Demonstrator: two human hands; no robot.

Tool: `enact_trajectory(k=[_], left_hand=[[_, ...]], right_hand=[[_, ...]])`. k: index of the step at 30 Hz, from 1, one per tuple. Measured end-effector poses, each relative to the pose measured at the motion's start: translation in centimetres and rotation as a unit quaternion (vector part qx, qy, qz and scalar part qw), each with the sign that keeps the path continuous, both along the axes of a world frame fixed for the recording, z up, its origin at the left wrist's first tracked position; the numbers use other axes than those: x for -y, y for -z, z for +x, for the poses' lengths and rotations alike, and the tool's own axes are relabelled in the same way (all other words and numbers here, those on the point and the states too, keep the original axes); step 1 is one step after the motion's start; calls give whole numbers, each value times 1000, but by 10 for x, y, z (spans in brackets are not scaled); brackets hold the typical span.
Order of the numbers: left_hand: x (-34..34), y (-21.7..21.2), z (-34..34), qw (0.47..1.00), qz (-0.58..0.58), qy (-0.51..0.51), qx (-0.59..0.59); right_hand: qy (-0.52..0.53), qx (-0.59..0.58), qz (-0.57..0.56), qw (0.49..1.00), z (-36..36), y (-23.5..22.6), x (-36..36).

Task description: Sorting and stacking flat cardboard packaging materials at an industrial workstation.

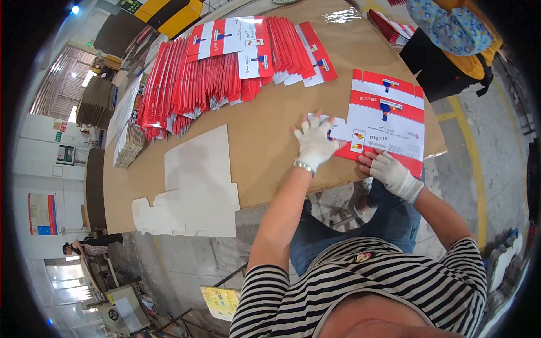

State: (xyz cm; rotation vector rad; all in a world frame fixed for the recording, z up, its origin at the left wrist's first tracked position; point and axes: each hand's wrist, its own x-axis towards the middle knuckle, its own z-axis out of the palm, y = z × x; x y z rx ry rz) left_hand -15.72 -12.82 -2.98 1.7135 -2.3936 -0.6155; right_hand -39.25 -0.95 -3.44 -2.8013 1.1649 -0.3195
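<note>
A flat red and white printed carton blank (394, 124) lies near the table's right corner. My left hand (314, 141), in a white fingerless glove, rests palm down with spread fingers on the blank's small left flap (338, 129). Its thumb reaches toward the carton's lower left part. My right hand (394, 176), gloved the same way, lies over the blank's near red edge, fingers stretched out to the left on the card. The undersides of both hands are hidden.
Many red and white folded cartons (208, 73) stand in a dense row at the far left. Plain pale cardboard sheets (203, 174) lie on the brown table (265, 152), partly past its near edge. A black bag (439, 67) with blue patterned cloth is beyond the right side.
</note>
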Motion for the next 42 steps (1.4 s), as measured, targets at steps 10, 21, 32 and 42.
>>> enact_trajectory(k=[10,21,32,42], left_hand=[[-25,17,3,983,-125,-46,-130],[-140,-12,80,980,-161,-12,-114],[-182,6,279,931,-28,-298,209],[-170,-89,245,929,-182,-286,149]], right_hand=[[263,280,135,913,22,-11,-111],[508,401,262,716,-102,-42,-10],[344,408,224,815,-68,7,337],[152,87,-6,985,106,-84,206]])
